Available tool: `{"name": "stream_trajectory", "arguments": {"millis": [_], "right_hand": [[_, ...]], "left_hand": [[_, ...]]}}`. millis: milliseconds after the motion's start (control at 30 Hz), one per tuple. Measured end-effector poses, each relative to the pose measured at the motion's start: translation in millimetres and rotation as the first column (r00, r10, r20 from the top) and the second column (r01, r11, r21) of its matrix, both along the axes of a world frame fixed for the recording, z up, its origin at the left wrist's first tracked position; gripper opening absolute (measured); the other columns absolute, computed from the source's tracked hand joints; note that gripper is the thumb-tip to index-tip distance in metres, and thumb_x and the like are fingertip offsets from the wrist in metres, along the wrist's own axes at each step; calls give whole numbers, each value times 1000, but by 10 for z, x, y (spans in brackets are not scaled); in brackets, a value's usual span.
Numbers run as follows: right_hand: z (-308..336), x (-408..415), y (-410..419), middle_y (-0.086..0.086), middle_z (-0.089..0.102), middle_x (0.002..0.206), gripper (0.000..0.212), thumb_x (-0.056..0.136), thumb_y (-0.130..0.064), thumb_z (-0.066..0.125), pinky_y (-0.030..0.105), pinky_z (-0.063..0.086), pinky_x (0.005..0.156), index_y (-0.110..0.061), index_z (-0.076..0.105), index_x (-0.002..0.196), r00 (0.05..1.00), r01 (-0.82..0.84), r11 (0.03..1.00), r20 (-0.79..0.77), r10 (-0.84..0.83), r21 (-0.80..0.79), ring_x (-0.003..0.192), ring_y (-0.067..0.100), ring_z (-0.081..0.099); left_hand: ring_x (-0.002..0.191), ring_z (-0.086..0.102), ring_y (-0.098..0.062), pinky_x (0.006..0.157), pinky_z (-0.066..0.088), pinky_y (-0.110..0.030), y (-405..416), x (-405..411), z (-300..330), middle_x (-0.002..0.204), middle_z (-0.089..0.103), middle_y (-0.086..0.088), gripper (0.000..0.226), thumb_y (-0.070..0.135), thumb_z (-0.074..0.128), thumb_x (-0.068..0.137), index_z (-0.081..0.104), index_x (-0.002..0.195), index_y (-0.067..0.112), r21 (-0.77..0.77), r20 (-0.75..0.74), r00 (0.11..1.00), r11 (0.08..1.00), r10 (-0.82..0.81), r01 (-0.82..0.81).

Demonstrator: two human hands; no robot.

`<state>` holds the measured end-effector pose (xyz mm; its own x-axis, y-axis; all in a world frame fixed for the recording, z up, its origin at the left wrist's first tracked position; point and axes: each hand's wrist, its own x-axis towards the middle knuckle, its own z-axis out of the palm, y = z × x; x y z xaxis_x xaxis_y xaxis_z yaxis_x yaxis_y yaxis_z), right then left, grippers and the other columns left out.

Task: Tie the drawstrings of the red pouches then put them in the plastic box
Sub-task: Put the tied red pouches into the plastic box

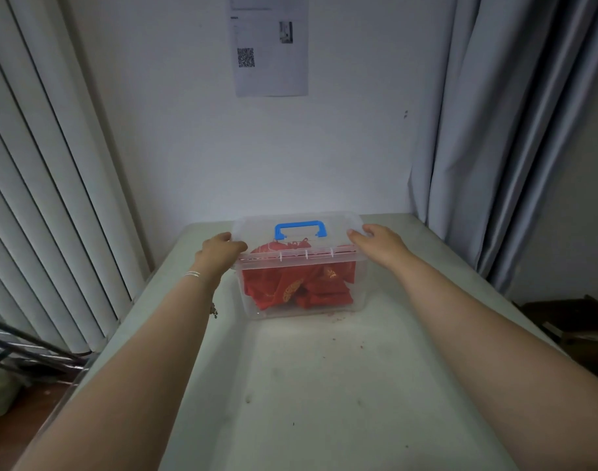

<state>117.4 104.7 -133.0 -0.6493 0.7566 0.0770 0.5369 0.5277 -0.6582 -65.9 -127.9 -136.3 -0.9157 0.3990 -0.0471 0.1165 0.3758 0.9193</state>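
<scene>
The left hand (223, 250) and right hand (375, 241) grip the lid (297, 229) ends, fingers curled. Between them, red pouches (297, 287) fill the plastic box (301, 309)

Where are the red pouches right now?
In the head view, the pouches lie heaped inside the clear box at the table's far end, under its lid, between the left hand and right hand.
</scene>
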Motion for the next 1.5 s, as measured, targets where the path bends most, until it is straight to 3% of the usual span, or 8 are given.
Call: {"name": "stream_trajectory", "arguments": {"millis": [167,300,433,533,633,800,1367,1500], "right_hand": [[-41,-11,-15,6,48,140,53,94,-51,32,42,33,105,-20,50,133,997,22,989,69,-33,148,132,32,34],[-59,-11,-73,14,57,108,30,92,-28,31,37,37,80,-11,56,90,998,38,976,43,-48,215,111,35,45],[-72,26,28,14,58,117,27,83,-29,29,38,38,85,-22,53,73,999,9,989,50,-17,148,113,37,47],[-91,32,41,14,47,132,37,80,-40,32,37,37,100,-33,64,98,998,45,999,-49,-46,-20,123,34,43],[-160,41,-13,5,34,144,61,87,-38,49,39,43,91,-32,28,144,950,57,923,-264,-167,-380,123,26,44],[-301,106,-8,3,62,108,51,76,-46,66,33,50,75,-16,54,115,899,-99,688,-362,-248,-719,91,19,62],[-213,90,-55,0,58,79,18,82,-14,53,29,41,70,-18,70,85,838,-104,934,-536,-103,-343,73,15,52],[-205,123,-44,-1,63,107,20,90,-25,54,31,44,85,-26,65,106,884,-103,942,-463,-60,-320,97,18,59]], "left_hand": [[99,51,-26,80,38,-30,40,129,34,115,52,-8,46,9,55,89,49,135,13,135,83,997,991,-5,-6],[85,49,-22,73,40,-30,20,126,5,96,53,-6,16,8,53,90,58,88,23,187,118,993,982,-4,-18],[76,54,-13,69,46,-25,12,93,-67,117,54,-9,54,10,57,89,40,140,17,270,202,979,962,-24,-32],[82,57,-19,80,49,-34,39,99,-90,127,48,-14,79,8,62,86,17,150,19,350,246,968,926,53,-140],[98,55,-25,88,48,-35,68,157,-97,138,43,-13,90,2,66,82,10,151,15,391,180,971,895,155,-215],[115,55,-24,98,47,-38,78,204,-140,144,45,-8,77,-4,61,83,25,147,18,496,168,974,841,151,-216],[97,58,-21,98,47,-40,34,128,-248,124,58,-3,40,16,56,92,52,131,11,485,64,993,867,101,-119],[92,56,-17,90,48,-34,13,220,-305,103,61,2,24,27,47,96,59,114,17,505,23,986,850,163,-152]]}}
